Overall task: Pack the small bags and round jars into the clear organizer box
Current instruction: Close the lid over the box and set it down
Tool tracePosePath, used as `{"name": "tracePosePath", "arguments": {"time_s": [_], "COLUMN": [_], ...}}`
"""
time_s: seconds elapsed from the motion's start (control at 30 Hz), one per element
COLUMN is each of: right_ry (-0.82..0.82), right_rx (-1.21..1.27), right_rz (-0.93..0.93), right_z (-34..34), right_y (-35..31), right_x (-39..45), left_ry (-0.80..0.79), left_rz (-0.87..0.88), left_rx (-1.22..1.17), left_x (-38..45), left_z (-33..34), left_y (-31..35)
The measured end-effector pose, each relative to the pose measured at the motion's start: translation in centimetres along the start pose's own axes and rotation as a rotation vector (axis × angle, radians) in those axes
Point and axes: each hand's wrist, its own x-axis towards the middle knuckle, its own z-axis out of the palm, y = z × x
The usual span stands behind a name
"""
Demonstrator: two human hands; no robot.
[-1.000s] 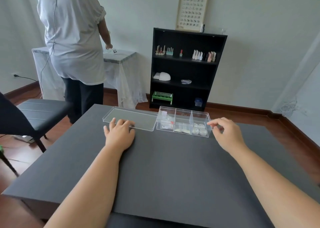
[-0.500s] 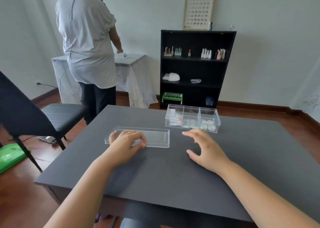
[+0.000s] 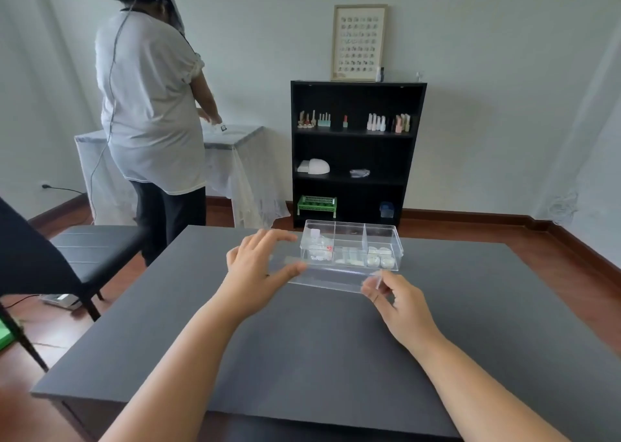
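A clear organizer box [image 3: 383, 237] with three compartments stands on the dark grey table [image 3: 302, 334] toward its far edge. Small bags [image 3: 318, 252] fill its left compartment, pale items lie in the middle one, and round jars [image 3: 379, 259] sit in the right one. The clear flat lid [image 3: 331, 278] hangs just in front of the box, a little above the table. My left hand [image 3: 258, 266] grips the lid's left end between thumb and fingers. My right hand [image 3: 396, 302] pinches the lid's right corner.
A person in a white shirt [image 3: 151, 105] stands with their back to me at a cloth-covered side table [image 3: 235, 139]. A black bookshelf [image 3: 356, 152] with small bottles stands against the far wall. A black chair [image 3: 57, 250] sits at the table's left.
The lid lay flat on the table left of the box under my left hand. Both hands have taken hold of it and lifted it right, in front of the box.
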Motion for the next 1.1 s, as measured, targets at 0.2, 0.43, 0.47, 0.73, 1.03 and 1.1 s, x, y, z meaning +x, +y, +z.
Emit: {"name": "tracePosePath", "arguments": {"time_s": [0.2,0.43,0.47,0.73,1.03,1.1], "right_ry": [0.097,0.319,0.326,0.225,0.236,0.23], "right_rx": [0.203,0.473,0.491,0.35,0.345,0.335], "right_rz": [0.136,0.304,0.324,0.355,0.403,0.394], "right_z": [-1.7,-2.1,-2.0,-1.9,-2.0,-1.8], "right_y": [1.0,1.8,2.0,2.9,5.2,5.6], "right_x": [-0.2,0.7,0.8,1.4,4.7,5.4], "left_ry": [-0.081,0.027,0.062,0.151,0.043,0.022], "left_rz": [-0.101,-0.01,-0.018,-0.197,-0.335,-0.352], "left_rx": [-0.401,-0.204,-0.212,-0.332,-0.321,-0.323], "left_x": [-0.8,-0.2,0.1,2.9,5.2,5.6], "left_z": [1.6,4.6,4.9,6.3,9.6,10.0], "left_y": [-1.9,-1.8,-1.6,-1.3,-2.9,-3.3]}}
